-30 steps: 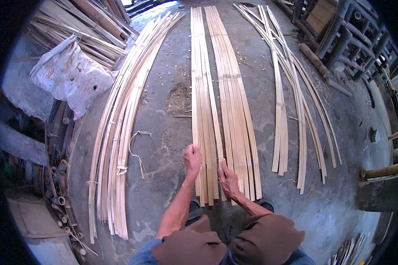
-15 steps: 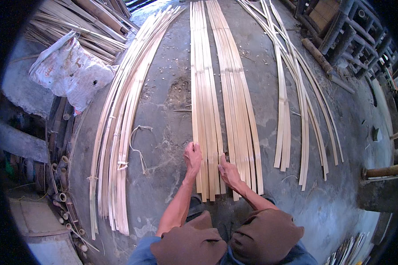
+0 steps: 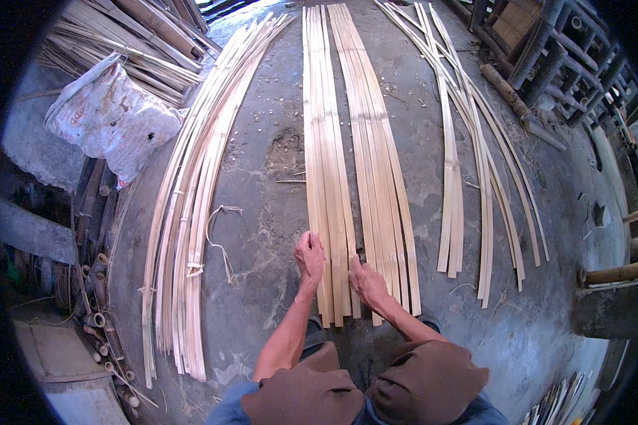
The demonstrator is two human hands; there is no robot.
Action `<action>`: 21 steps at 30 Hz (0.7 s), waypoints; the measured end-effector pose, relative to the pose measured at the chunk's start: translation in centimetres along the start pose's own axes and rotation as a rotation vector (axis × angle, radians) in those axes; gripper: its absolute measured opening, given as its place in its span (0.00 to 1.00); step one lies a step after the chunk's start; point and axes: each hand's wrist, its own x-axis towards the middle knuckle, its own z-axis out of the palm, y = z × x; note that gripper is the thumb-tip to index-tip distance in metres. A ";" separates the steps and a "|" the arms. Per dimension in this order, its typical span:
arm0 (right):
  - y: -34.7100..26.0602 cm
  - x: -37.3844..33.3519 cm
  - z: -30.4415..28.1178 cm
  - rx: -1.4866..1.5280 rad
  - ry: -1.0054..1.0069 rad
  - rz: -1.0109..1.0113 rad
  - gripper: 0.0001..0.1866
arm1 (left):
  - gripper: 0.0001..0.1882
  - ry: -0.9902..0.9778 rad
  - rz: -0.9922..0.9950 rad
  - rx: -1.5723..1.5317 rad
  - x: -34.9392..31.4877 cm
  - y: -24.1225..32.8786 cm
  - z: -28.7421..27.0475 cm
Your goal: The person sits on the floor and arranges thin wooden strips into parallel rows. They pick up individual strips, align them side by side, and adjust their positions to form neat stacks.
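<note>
Two rows of long, flat bamboo strips lie on the floor in front of me, running away from my feet. My left hand [image 3: 309,256] is closed at the outer edge of the left row of bamboo strips [image 3: 326,177]. On that row's other edge, my right hand [image 3: 368,282] has its fingers curled around the outermost strip, beside the narrow gap. Just right of this gap is the second row of bamboo strips [image 3: 379,191], laid side by side with slightly uneven near ends. My fingertips are partly hidden at both edges.
A tied bundle of bamboo strips [image 3: 198,191] lies to the left, with a loose tie [image 3: 223,241] beside it. Several crossing strips [image 3: 483,177] lie on the right. A white sack [image 3: 113,117] rests at the far left, and a bamboo rack [image 3: 560,57] stands at the far right.
My right hand has drawn slightly toward me and left, its raised finger now curled in. My left hand stays at the row's outer edge, nearly unmoved.
</note>
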 end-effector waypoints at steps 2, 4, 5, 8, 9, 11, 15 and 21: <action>1.0 0.0 1.3 0.112 0.181 -0.161 0.26 | 0.18 0.012 0.028 0.008 -0.1 0.4 0.2; 1.2 -0.5 1.5 0.210 0.255 -0.253 0.24 | 0.18 0.020 0.070 0.016 -0.4 1.8 0.7; 1.1 -0.7 1.9 0.255 0.237 -0.268 0.23 | 0.17 0.025 0.091 0.020 -0.7 2.5 1.0; -1.7 -1.7 1.4 0.357 0.134 -0.239 0.24 | 0.17 0.030 0.076 -0.104 -1.1 4.1 0.8; -1.5 -1.8 2.1 0.282 0.160 -0.230 0.25 | 0.17 0.041 0.051 -0.123 -0.8 3.9 1.0; -0.7 -1.8 2.8 0.214 0.099 -0.175 0.32 | 0.17 0.061 -0.001 -0.162 0.1 2.8 1.6; 0.7 -0.9 3.2 0.058 0.244 -0.182 0.37 | 0.17 0.087 -0.044 -0.020 2.9 -1.5 -1.0; 0.3 0.7 2.4 0.153 0.037 -0.024 0.44 | 0.13 0.085 0.007 0.404 4.3 -5.2 -6.0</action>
